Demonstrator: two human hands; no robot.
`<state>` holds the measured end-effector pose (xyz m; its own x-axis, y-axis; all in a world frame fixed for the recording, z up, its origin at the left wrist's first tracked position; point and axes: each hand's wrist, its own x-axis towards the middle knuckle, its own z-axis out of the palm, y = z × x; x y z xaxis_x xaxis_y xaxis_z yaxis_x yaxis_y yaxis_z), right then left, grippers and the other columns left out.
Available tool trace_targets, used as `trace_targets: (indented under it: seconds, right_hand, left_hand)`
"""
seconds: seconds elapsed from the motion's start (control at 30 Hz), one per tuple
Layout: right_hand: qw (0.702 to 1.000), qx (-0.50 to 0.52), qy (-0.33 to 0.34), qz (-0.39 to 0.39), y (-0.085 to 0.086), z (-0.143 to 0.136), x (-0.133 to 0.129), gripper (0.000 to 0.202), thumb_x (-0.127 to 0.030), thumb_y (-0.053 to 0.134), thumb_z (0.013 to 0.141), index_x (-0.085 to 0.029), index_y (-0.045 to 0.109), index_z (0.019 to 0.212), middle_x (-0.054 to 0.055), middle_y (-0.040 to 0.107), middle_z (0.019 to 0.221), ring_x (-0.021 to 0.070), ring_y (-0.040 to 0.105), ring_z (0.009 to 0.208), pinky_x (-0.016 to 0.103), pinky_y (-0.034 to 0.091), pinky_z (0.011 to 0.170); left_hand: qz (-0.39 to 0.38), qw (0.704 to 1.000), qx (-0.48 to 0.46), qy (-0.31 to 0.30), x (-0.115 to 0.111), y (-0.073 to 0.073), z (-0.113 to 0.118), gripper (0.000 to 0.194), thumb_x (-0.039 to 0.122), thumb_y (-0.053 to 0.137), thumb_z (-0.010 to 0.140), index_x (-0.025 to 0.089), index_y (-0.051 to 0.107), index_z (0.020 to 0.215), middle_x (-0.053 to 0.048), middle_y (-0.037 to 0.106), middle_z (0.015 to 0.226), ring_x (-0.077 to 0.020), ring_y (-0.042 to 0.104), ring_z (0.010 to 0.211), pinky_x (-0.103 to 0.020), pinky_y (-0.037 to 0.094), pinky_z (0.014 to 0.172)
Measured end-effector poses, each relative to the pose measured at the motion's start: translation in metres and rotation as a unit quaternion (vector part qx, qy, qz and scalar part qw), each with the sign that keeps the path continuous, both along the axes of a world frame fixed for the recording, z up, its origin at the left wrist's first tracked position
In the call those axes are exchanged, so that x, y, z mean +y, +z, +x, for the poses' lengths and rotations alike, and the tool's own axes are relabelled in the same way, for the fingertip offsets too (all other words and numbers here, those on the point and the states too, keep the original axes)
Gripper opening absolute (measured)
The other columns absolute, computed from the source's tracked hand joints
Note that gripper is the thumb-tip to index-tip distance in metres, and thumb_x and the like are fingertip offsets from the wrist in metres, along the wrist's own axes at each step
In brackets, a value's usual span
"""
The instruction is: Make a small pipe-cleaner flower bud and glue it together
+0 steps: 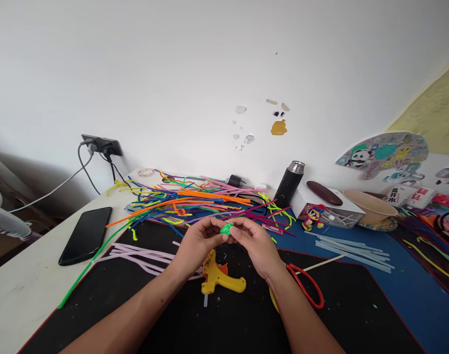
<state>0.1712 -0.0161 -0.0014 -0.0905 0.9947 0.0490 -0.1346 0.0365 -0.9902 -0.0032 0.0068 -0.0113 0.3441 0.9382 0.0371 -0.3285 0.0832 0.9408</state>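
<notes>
A small coiled green piece point(226, 228), apparently bent pipe cleaner, is pinched between the fingertips of both hands. My left hand point(199, 244) grips it from the left, thumb and fingers closed. From the other side my right hand point(257, 246) holds it the same way. Just beneath the hands, a yellow hot glue gun point(220, 280) lies on the black mat point(195, 319), a clear glue stick poking out of its end. Scissors with a red handle point(313, 290) lie partly hidden under my right forearm. Pale purple pipe cleaners point(143, 255) rest left of my left hand.
Many coloured pipe cleaners point(195, 196) are heaped along the wall. A black phone point(86, 236) lies at left. At right stand a black thermos point(291, 184), a small figurine point(313, 217), a white box point(344, 216) and a bowl point(372, 202); glue sticks point(357, 253) lie in front.
</notes>
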Motion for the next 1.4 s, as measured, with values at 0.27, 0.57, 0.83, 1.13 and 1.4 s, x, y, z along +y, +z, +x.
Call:
trace_targets:
  seconds: [0.27, 0.57, 0.83, 1.13, 1.4]
  right_hand:
    - [1.0, 0.015, 0.006, -0.008, 0.0016, -0.0013, -0.0018, 0.037, -0.051, 0.087, 0.081, -0.023, 0.078, 0.102, 0.002, 0.076, 0.09, 0.0196, 0.07, 0.082, 0.038, 0.059, 0.085]
    - [1.0, 0.023, 0.011, -0.007, 0.0009, -0.0018, -0.001, 0.038, -0.051, 0.088, 0.081, -0.022, 0.077, 0.104, 0.002, 0.075, 0.09, 0.0187, 0.069, 0.081, 0.037, 0.059, 0.084]
    - [0.999, 0.032, 0.009, -0.008, -0.0027, -0.0025, -0.0014, 0.04, -0.054, 0.086, 0.083, -0.022, 0.077, 0.105, 0.003, 0.073, 0.096, 0.0168, 0.068, 0.078, 0.034, 0.059, 0.077]
    - [0.997, 0.072, 0.014, -0.037, -0.0045, 0.0004, -0.0001, 0.045, -0.061, 0.081, 0.087, -0.02, 0.077, 0.105, 0.003, 0.073, 0.081, 0.019, 0.069, 0.075, 0.035, 0.056, 0.077]
    - [0.997, 0.061, 0.005, -0.045, -0.0035, -0.0002, 0.0004, 0.046, -0.062, 0.084, 0.082, -0.02, 0.079, 0.1, 0.003, 0.073, 0.08, 0.0182, 0.067, 0.073, 0.034, 0.054, 0.076]
  left_hand:
    - [0.01, 1.0, 0.017, 0.011, -0.0016, 0.0009, -0.0002, 0.038, 0.032, 0.099, 0.064, 0.017, 0.074, 0.088, -0.003, 0.079, 0.081, -0.0206, 0.074, 0.08, -0.033, 0.059, 0.081]
    - [0.016, 1.0, 0.019, 0.011, -0.0016, -0.001, 0.0008, 0.038, 0.037, 0.099, 0.065, 0.018, 0.075, 0.087, -0.004, 0.079, 0.079, -0.0225, 0.074, 0.078, -0.036, 0.06, 0.082]
    - [0.028, 0.999, 0.026, 0.006, -0.0028, 0.0002, 0.0017, 0.039, 0.044, 0.095, 0.071, 0.017, 0.074, 0.089, -0.004, 0.076, 0.077, -0.0207, 0.072, 0.076, -0.034, 0.058, 0.078]
    - [0.0, 1.0, 0.006, 0.018, -0.0003, 0.0005, 0.0012, 0.042, 0.042, 0.098, 0.066, 0.016, 0.075, 0.089, -0.004, 0.077, 0.083, -0.0182, 0.071, 0.077, -0.031, 0.057, 0.077]
    - [0.029, 0.999, 0.018, 0.02, -0.0007, -0.0028, 0.0017, 0.042, 0.046, 0.096, 0.07, 0.016, 0.075, 0.091, -0.003, 0.077, 0.086, -0.018, 0.071, 0.08, -0.03, 0.057, 0.079]
